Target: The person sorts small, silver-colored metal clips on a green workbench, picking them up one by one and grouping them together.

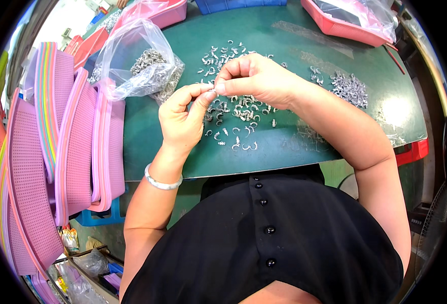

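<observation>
My left hand (182, 114) and my right hand (256, 80) meet above the green table, fingertips pinched together. Between them is a tiny silvery piece, mostly hidden by the fingers; it looks like one of the small curved metal pieces lying around. Below and beyond my hands, many of these C-shaped metal pieces (246, 108) lie scattered on the tabletop. A denser pile of similar grey pieces (349, 90) sits to the right of my right forearm. Left of my left hand, a clear plastic bag (132, 76) stands partly open with a heap of metal pieces inside.
Stacks of pink and purple perforated baskets (31, 177) rise along the left side. Pink trays (345, 23) with plastic film and a blue bin (238, 5) stand at the far edge of the green table (193, 167). A red stick (394, 58) lies at the right.
</observation>
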### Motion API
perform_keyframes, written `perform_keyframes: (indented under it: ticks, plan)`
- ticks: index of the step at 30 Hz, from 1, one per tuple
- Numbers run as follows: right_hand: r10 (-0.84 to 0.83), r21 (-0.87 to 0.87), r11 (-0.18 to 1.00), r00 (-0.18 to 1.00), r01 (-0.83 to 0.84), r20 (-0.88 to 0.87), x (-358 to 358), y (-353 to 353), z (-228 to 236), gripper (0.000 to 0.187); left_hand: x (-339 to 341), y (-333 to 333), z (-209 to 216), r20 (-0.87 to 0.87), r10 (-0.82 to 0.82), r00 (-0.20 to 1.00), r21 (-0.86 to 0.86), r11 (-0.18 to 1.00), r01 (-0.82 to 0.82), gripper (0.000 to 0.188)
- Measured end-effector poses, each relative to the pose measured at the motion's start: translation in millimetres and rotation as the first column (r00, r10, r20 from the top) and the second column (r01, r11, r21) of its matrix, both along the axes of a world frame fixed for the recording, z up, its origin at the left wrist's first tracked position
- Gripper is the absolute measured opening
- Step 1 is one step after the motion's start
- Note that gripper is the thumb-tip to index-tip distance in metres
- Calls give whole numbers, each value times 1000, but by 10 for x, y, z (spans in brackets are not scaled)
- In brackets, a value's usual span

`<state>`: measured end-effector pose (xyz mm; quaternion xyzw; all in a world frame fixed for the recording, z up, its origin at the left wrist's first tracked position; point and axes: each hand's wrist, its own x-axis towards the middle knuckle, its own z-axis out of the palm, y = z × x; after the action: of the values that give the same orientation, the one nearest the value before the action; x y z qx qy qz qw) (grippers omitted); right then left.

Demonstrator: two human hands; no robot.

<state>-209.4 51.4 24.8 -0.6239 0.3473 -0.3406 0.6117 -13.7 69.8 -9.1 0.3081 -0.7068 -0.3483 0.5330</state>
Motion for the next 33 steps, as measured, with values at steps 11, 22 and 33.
perform_keyframes:
  ticks: [11, 22, 33]
  plan:
    - [-19, -77, 997, 993, 10, -120, 11, 22, 12, 15, -22, 37, 73, 170, 118, 978, -169, 982, -89, 9]
    - [-23, -206, 978, 954, -41, -300, 24, 71, 34, 20, -22, 115, 48, 183, 165, 969, -197, 972, -129, 9]
    - [-43, -359, 931, 962, -60, -271, -57, 295, 49, 19, -8, 404, -57, 53, 35, 998, -5, 999, -35, 15]
